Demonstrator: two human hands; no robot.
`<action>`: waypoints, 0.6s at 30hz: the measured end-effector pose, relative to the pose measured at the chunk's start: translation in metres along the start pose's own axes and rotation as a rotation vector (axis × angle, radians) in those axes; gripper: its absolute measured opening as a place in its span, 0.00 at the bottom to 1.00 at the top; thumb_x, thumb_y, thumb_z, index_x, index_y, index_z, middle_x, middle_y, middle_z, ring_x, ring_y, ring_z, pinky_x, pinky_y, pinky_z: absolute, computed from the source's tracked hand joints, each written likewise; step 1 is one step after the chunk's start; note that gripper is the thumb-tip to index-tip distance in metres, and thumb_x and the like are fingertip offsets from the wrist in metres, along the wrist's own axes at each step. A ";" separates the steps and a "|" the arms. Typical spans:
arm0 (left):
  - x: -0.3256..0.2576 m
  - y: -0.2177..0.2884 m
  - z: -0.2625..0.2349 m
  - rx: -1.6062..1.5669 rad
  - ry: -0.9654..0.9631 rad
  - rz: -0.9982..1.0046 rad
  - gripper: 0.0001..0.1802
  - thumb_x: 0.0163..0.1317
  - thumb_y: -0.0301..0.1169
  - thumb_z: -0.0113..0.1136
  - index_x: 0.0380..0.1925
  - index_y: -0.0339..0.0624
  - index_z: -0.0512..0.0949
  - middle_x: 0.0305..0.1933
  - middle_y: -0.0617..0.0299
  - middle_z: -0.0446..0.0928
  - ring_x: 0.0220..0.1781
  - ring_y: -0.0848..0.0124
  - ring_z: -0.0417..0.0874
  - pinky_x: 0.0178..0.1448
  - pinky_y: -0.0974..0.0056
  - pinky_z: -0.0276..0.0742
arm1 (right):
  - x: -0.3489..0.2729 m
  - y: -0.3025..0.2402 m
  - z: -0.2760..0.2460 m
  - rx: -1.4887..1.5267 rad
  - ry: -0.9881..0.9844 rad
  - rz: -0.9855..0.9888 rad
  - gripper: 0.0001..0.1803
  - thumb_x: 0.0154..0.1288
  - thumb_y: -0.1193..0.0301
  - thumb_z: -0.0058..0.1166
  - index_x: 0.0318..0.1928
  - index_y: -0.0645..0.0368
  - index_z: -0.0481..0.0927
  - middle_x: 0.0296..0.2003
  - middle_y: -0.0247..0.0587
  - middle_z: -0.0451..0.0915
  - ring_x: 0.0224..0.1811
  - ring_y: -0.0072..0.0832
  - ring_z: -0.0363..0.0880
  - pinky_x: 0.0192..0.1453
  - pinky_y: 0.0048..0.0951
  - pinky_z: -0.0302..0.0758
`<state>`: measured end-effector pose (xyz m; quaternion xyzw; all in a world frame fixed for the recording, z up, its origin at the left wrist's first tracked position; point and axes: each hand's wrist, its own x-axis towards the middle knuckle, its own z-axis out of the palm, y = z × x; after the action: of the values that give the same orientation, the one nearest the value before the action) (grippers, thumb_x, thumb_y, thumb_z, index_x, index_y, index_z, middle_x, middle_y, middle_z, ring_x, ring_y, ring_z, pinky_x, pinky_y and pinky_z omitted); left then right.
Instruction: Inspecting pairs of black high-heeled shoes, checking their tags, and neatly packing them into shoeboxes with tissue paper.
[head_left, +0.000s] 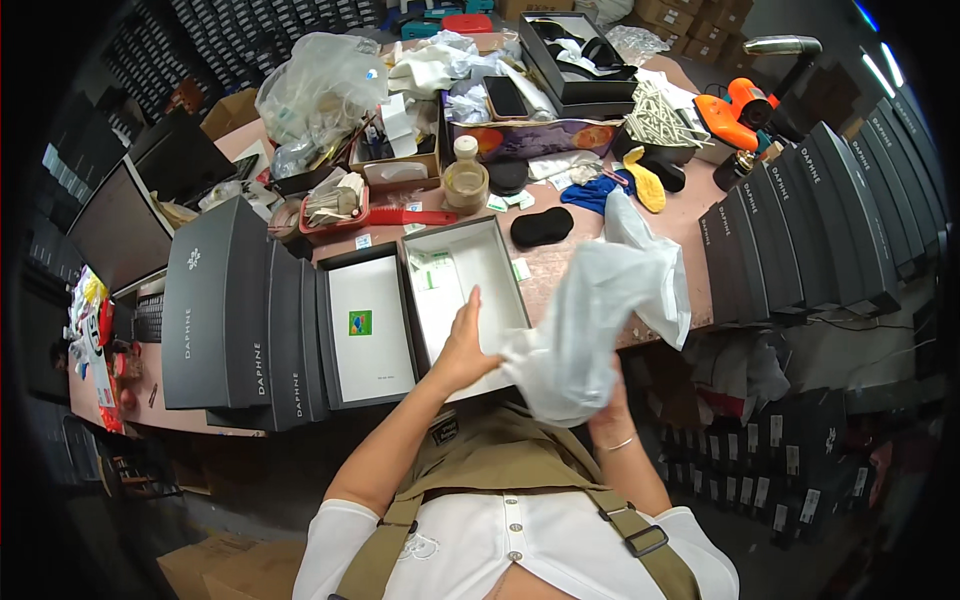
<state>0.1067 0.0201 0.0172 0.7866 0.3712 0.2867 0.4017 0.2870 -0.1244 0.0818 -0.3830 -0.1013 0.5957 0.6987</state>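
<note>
My right hand (609, 412) holds a white-wrapped bundle (578, 330) from its lower right side; the wrapping hides what is inside. My left hand (464, 352) is over the near part of an open shoebox (470, 240), fingers stretched up and thumb out against the bundle's left corner. White and green packets (435, 272) lie inside that box. Left of it is a box lid or tray (368, 300) with a pale inside and a green square sticker. A second piece in white wrapping (650, 270) lies on the table behind the bundle, partly hidden.
Dark shoeboxes stand at the left (215, 310) and in a row at the right (815, 220). Farther back are a glue jar (465, 180), a black oval pad (542, 228), a red brush (410, 217), a yellow cloth (648, 180), white sticks (660, 115) and an orange heat gun (725, 122).
</note>
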 end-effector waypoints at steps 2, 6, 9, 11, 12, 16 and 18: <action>-0.003 -0.055 0.026 -0.114 0.024 -0.373 0.54 0.51 0.42 0.71 0.71 0.39 0.48 0.53 0.50 0.72 0.50 0.62 0.75 0.48 0.58 0.70 | 0.006 -0.012 -0.034 0.152 -0.162 -0.098 0.34 0.67 0.53 0.49 0.66 0.60 0.63 0.60 0.43 0.72 0.61 0.38 0.72 0.67 0.43 0.69; 0.016 -0.033 0.014 -0.537 -0.056 -1.017 0.40 0.58 0.43 0.66 0.66 0.41 0.61 0.50 0.56 0.75 0.45 0.68 0.75 0.47 0.62 0.70 | 0.015 -0.022 -0.057 0.356 -0.110 -0.143 0.34 0.66 0.53 0.51 0.66 0.60 0.64 0.60 0.45 0.72 0.60 0.40 0.73 0.66 0.42 0.69; 0.026 -0.055 0.015 -0.686 -0.190 -0.919 0.26 0.63 0.42 0.60 0.56 0.41 0.71 0.45 0.60 0.77 0.42 0.69 0.75 0.46 0.63 0.70 | 0.022 -0.011 -0.049 0.353 -0.128 -0.069 0.35 0.65 0.52 0.52 0.65 0.61 0.65 0.60 0.46 0.72 0.60 0.40 0.73 0.65 0.42 0.69; 0.017 -0.074 0.039 -0.715 -0.204 -0.741 0.20 0.66 0.42 0.55 0.49 0.39 0.75 0.39 0.60 0.78 0.41 0.68 0.76 0.46 0.62 0.70 | 0.029 -0.001 -0.039 0.339 -0.161 -0.009 0.35 0.65 0.52 0.53 0.64 0.62 0.65 0.60 0.47 0.73 0.59 0.41 0.74 0.65 0.41 0.70; 0.010 -0.072 0.050 -0.811 -0.153 -0.606 0.16 0.68 0.39 0.52 0.47 0.40 0.76 0.39 0.59 0.79 0.44 0.67 0.79 0.48 0.59 0.74 | 0.033 0.004 -0.035 0.331 -0.169 0.015 0.35 0.64 0.52 0.53 0.64 0.62 0.65 0.59 0.47 0.73 0.59 0.41 0.74 0.65 0.41 0.70; -0.005 -0.058 0.059 -1.392 0.301 -0.462 0.14 0.70 0.37 0.48 0.47 0.41 0.76 0.44 0.57 0.78 0.48 0.64 0.81 0.51 0.57 0.79 | 0.051 0.021 -0.022 0.300 -0.194 0.090 0.36 0.64 0.51 0.54 0.63 0.63 0.66 0.59 0.48 0.73 0.59 0.41 0.74 0.64 0.40 0.70; -0.006 -0.070 0.059 -1.526 0.179 -0.516 0.14 0.71 0.37 0.47 0.48 0.42 0.75 0.47 0.58 0.77 0.47 0.64 0.81 0.50 0.59 0.80 | 0.054 0.026 -0.017 0.280 -0.207 0.115 0.36 0.63 0.51 0.55 0.63 0.63 0.66 0.59 0.49 0.73 0.58 0.42 0.74 0.63 0.40 0.70</action>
<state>0.1231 0.0187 -0.0728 0.1596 0.2737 0.4209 0.8500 0.2917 -0.0826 0.0365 -0.2236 -0.0668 0.6791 0.6959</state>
